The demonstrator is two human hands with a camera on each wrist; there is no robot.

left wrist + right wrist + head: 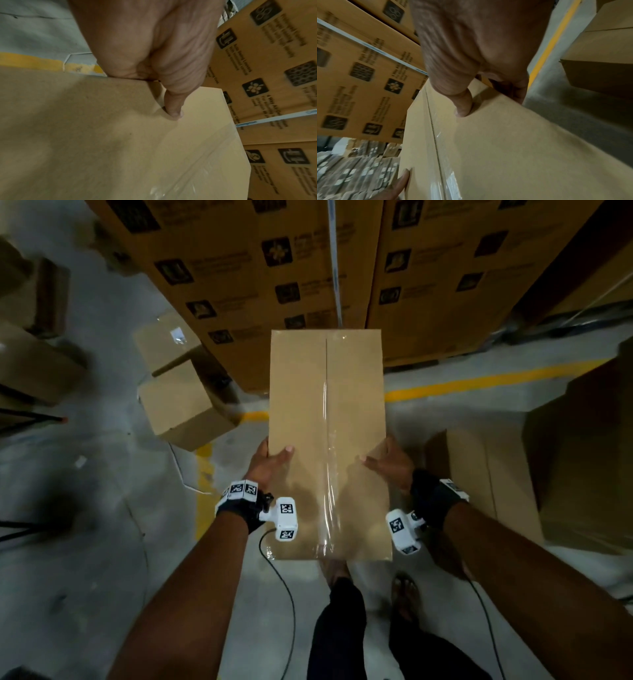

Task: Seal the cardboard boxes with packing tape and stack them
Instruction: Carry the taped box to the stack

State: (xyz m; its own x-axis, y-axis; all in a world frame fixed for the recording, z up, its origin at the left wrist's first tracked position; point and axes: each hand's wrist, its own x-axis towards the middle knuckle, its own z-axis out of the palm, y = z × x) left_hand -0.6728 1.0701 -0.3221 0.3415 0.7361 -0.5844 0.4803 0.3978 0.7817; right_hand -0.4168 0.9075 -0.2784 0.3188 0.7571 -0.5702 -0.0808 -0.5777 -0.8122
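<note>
A long plain cardboard box (301, 412) is held in the air in front of me, its top seam covered by clear packing tape (329, 474). My left hand (270, 462) grips the box's left edge, thumb pressed on the top face (175, 112), fingers hidden under the side. My right hand (385, 462) grips the right edge the same way, thumb on top (464, 108), fingers wrapped down the side. The taped seam also shows in the right wrist view (436, 146). The box (120, 142) fills the left wrist view.
Large printed cartons (274, 268) are stacked just beyond the box. Two small plain boxes (178, 405) are piled on the floor to the left. Another brown box (486, 477) stands to the right. Yellow floor lines (479, 381) cross the grey floor. My feet (404, 594) are below.
</note>
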